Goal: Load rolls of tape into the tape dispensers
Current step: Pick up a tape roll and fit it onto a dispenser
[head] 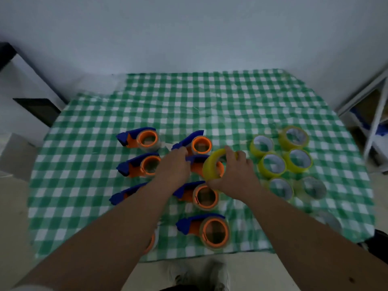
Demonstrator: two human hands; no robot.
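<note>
Several orange and blue tape dispensers lie on the green checked tablecloth (pixel 210 97). My right hand (pixel 235 175) grips a yellow tape roll (pixel 212 164), tilted on edge against the orange drum of the middle dispenser (pixel 196 162). My left hand (pixel 174 164) holds that dispenser by its blue end. Several loose yellow rolls, such as one roll (pixel 271 164), lie to the right. The dispenser (pixel 212 231) nearest me carries a clear roll.
Other dispensers sit at the left (pixel 140 139) and below my hands (pixel 201 195). A metal rack (pixel 371 114) stands at the right edge of the table. A white wall rises behind. A dark box (pixel 37 110) stands at the left.
</note>
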